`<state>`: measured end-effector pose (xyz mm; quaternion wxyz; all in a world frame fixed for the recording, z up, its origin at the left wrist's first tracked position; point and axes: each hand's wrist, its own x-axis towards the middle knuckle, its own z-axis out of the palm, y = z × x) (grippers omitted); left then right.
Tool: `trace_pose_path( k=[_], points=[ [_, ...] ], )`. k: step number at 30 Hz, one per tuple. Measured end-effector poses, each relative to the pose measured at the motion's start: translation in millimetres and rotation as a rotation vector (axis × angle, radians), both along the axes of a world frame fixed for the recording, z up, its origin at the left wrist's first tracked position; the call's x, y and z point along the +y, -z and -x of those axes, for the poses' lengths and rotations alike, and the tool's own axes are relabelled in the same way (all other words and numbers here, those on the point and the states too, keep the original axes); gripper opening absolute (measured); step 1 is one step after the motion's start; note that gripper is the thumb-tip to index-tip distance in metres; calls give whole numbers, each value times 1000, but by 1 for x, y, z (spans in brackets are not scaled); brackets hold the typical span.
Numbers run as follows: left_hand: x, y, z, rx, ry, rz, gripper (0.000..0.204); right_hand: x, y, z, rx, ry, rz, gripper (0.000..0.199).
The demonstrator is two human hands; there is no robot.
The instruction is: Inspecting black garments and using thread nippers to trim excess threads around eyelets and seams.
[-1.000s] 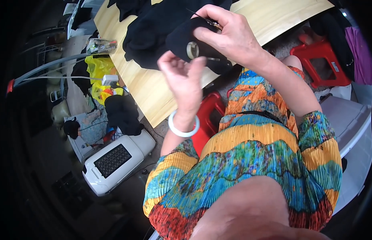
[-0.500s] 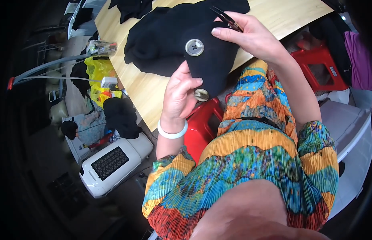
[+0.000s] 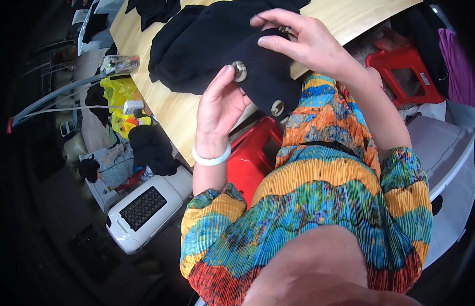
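A black garment (image 3: pixel 206 41) lies on a pale wooden table (image 3: pixel 171 109), one edge lifted toward me. My left hand (image 3: pixel 222 104), with a white bangle at the wrist, touches a round metal button (image 3: pixel 240 70) on that edge with its fingertips. A second metal button (image 3: pixel 277 107) sits lower on the same flap. My right hand (image 3: pixel 303 43) pinches the top of the black flap and holds a small dark tool, mostly hidden by the fingers.
A red plastic stool (image 3: pixel 255 153) stands under the table edge, another red stool (image 3: pixel 400 76) at the right. A white appliance with a black grille (image 3: pixel 145 209) sits on the floor at left, near a yellow bag (image 3: pixel 117 97) and dark cloth heaps.
The black flap has been pulled nearer to me. My left hand rose from under the fabric to the upper button; my right hand shifted lower left, still gripping the flap.
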<state>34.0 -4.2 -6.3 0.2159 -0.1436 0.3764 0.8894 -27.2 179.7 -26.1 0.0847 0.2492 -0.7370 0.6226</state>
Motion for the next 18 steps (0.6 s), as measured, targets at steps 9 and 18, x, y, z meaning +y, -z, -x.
trace_pose_path(
  k=[9, 18],
  points=[
    [21, 10, -5, -84, -50, -254, 20, -8, 3, -28, 219, 13, -72, 12],
    [1, 2, -6, 116, 150, 115, 11, 4, -6, -28, 406, -24, -204, 12]
  ],
)
